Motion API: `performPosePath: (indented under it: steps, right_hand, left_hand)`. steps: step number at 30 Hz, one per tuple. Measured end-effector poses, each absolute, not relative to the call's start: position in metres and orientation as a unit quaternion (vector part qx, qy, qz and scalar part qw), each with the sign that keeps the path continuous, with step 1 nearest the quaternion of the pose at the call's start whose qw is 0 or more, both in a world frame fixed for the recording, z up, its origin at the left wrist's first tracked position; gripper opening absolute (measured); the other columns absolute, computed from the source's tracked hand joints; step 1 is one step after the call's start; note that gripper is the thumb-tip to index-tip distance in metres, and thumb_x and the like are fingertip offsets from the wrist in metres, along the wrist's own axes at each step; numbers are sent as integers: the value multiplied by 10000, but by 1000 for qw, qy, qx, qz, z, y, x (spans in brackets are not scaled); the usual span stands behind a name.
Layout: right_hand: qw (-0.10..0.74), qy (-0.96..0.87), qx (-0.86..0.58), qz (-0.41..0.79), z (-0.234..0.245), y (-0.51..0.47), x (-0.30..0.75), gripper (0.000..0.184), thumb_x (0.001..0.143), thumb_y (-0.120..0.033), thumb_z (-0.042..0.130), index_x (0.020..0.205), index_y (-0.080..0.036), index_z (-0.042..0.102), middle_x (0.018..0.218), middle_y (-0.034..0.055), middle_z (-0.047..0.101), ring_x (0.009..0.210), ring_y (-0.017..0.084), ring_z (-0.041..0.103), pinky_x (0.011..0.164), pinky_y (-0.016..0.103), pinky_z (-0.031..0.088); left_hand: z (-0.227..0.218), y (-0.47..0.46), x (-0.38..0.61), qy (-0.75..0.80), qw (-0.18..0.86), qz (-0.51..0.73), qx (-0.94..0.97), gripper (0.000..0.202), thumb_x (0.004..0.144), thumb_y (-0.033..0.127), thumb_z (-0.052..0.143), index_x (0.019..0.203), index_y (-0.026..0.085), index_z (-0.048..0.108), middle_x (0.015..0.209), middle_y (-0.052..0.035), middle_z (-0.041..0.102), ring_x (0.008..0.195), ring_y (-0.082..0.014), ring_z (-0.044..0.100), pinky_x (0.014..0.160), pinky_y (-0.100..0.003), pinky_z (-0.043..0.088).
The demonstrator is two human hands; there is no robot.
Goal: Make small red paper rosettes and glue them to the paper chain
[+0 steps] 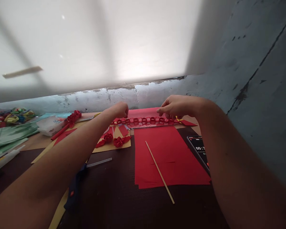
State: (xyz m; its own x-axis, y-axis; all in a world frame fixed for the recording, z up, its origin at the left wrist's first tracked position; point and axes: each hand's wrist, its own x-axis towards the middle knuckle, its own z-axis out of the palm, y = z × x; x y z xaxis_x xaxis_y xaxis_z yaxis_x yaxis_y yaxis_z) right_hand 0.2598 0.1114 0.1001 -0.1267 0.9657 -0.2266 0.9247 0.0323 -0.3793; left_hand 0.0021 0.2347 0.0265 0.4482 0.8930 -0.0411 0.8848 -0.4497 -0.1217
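A red paper chain (144,120) of linked rings stretches sideways across the far side of the table, along the front edge of a pink sheet in shiny clear plastic (143,113). My left hand (119,110) is closed above the chain's left part; its fingertips are hidden behind the hand. Over the right part, my right hand (175,106) has its fingers bent down, and the lower ones reach the links. Red paper sheets (157,140) lie stacked in front of the chain, with a thin wooden stick (160,173) slanting across them.
Red paper flowers (119,142) lie on yellow paper at the left. Below my left forearm are a blue glue gun (73,187) and a clear glue stick (99,162). A phone (199,149) lies by my right forearm. Colourful folded pieces (16,117) are heaped far left, near the wall.
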Motion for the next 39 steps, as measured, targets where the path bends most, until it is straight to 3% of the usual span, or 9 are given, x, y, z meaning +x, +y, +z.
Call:
performPosePath:
  steps: [17,27,39]
  right_hand:
    - [40,-717,-658,229,100,111,258,360,906,-460,584,674,-191,639,768,85,666,530,139,493,560,340,394]
    - [32,-719,-657,226,100,111,258,386,905,-494,580,662,-197,627,758,78,654,546,142,496,571,327,391]
    - [24,-718,-659,225,101,111,258,398,894,-520,584,649,-208,624,779,83,638,606,175,518,603,347,394]
  left_hand:
    - [24,235,-2,-526,63,97,-842,227,689,131,672,842,183,830,822,-81,772,717,-188,657,668,-243,460]
    - [20,237,-6,-525,63,97,-843,216,664,141,678,806,219,820,789,-47,770,670,-159,640,602,-217,432]
    - [17,238,-8,-532,64,86,-840,209,665,150,686,799,231,825,787,-52,775,707,-169,665,636,-211,450]
